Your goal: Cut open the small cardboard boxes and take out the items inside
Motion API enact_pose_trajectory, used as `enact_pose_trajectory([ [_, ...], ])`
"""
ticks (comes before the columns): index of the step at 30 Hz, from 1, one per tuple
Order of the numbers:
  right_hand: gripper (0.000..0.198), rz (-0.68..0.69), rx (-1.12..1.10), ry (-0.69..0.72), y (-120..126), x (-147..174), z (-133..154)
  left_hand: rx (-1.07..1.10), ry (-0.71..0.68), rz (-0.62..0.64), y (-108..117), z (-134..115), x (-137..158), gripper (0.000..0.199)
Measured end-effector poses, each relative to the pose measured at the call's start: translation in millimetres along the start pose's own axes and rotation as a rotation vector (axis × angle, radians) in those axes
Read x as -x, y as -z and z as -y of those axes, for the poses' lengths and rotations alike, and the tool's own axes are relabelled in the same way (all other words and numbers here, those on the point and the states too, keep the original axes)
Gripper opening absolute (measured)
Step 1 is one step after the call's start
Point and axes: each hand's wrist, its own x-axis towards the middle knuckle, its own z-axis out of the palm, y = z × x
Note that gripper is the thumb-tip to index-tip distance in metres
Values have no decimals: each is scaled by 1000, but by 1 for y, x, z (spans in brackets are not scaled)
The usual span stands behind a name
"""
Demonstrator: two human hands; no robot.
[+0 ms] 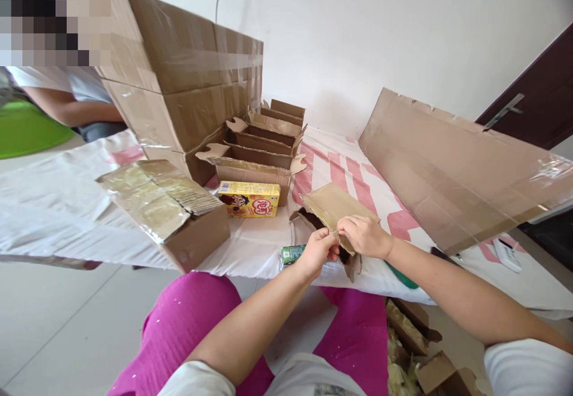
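A small cardboard box (pixel 342 200) with an open, ragged end lies near the table's front edge. My left hand (pixel 319 251) pinches the edge of its opening, fingers closed. Right beside it, my right hand (pixel 363 236) is also closed on the box's flap; the fingertips of both hands nearly meet. Whether tape is between them I cannot tell. Partly behind my left hand lies a green packet (pixel 292 254). A yellow printed carton (pixel 249 199) stands to the left, in front of a row of open cardboard boxes (pixel 257 172).
Stacked large cartons (pixel 197 56) rise at the left, with a taped box (pixel 192 241) before them. A big cardboard panel (pixel 447 169) stands at the right. Torn boxes (pixel 436 372) lie on the floor. Another person's arm (pixel 67 107) shows at far left.
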Motion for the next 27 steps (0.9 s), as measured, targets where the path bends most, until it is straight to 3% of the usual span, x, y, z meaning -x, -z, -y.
enact_pose_trajectory([
  [4, 18, -10, 55, 45, -6, -2, -7, -26, 7, 7, -1, 0, 1, 24],
  [10, 17, -12, -90, 3, 0, -11, -15, -78, -20, -10, 0, -5, 2, 31],
  [16, 16, 36, -106, 121, 10, -16, -8, -414, -234, -150, 5, -5, -1, 34],
  [23, 15, -69, 31, 128, -5, -15, -14, -165, -199, -39, 2, 7, -5, 23],
  [27, 13, -51, 1, 30, -10, -18, -16, -87, -179, -14, 1, 8, -5, 21],
])
